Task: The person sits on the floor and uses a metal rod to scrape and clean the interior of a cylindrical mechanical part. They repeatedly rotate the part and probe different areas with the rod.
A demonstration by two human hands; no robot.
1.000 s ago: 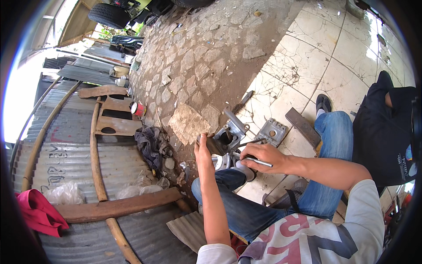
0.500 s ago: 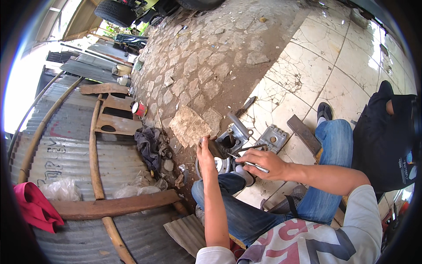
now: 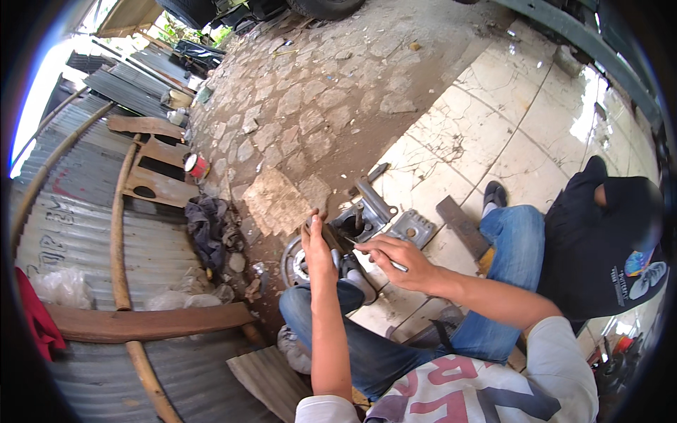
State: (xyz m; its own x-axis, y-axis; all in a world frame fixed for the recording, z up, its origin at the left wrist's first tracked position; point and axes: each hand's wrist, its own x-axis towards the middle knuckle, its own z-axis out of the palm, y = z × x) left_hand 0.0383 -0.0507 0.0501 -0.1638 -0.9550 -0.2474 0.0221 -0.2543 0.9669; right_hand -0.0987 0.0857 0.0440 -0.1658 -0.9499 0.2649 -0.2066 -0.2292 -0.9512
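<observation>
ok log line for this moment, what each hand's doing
left hand: steadies metal engine part | right hand: holds thin metal tool | surface: cracked tile floor

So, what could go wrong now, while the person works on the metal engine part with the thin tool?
The left hand steadies the grey engine part right beside the thin metal tool held in the right hand; a slip could probably jab the bare fingers. The part sits at the edge of the tiled floor next to dirt, so small pieces could roll away and get lost.
</observation>
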